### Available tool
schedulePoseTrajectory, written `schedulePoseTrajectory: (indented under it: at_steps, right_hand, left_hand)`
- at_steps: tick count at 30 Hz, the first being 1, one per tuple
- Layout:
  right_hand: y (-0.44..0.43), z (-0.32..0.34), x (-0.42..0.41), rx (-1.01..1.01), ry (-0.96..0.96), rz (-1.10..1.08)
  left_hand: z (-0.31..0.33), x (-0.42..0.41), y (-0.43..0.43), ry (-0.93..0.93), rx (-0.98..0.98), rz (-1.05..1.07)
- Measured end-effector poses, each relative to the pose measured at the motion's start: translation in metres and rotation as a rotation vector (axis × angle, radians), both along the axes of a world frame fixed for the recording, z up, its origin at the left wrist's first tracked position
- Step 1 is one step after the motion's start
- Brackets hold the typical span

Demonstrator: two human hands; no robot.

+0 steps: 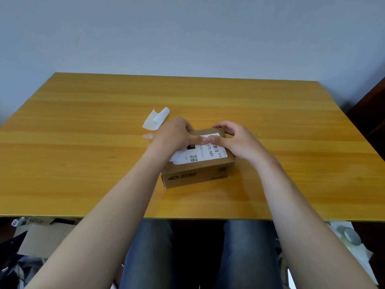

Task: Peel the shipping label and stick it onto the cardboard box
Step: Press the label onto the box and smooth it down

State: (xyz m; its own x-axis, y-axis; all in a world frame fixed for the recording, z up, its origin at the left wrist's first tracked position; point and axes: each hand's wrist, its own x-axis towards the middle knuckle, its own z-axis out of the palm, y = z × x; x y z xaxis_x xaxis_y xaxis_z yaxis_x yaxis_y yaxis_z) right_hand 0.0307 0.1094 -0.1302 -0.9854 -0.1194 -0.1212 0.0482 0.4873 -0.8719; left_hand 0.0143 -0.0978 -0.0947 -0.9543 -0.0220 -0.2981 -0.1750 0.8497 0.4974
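Observation:
A small brown cardboard box (198, 176) stands near the middle of the wooden table (83, 142). A white shipping label (200, 156) with a barcode and a QR code lies on the box's top. My left hand (177, 136) rests over the label's left part, thumb pressing down on it. My right hand (235, 140) is at the box's right side, thumb on the label, fingers curled over the far edge. The two thumbs meet at the label's middle. The label's near left corner overhangs the box edge a little.
A curled white backing sheet (156, 119) lies on the table just beyond and left of the box. Below the table edge I see my knees in jeans, cardboard on the floor at left, and a tape roll (352, 236) at right.

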Motion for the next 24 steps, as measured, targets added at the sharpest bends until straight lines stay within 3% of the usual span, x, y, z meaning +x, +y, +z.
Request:
schedulePoseTrajectory:
  at_steps: [7, 12, 15, 19, 24]
  right_hand:
    - [-0.010, -0.001, -0.012, 0.003, 0.040, -0.118]
    - [-0.011, 0.003, -0.012, -0.010, -0.006, -0.120]
    - [-0.008, 0.010, -0.010, 0.069, -0.070, -0.124]
    - [-0.005, 0.020, -0.009, 0.254, -0.012, -0.048]
    - [-0.015, 0.027, -0.002, 0.295, -0.039, 0.150]
  left_hand:
    - [-0.006, -0.011, 0.009, 0.044, 0.020, 0.022]
    - [-0.006, -0.012, 0.008, 0.049, 0.106, -0.019]
    - [-0.001, 0.000, -0.002, 0.033, 0.056, -0.039]
    - [0.007, 0.016, -0.023, -0.136, -0.028, -0.016]
    - [0.008, 0.026, -0.039, -0.224, 0.150, -0.057]
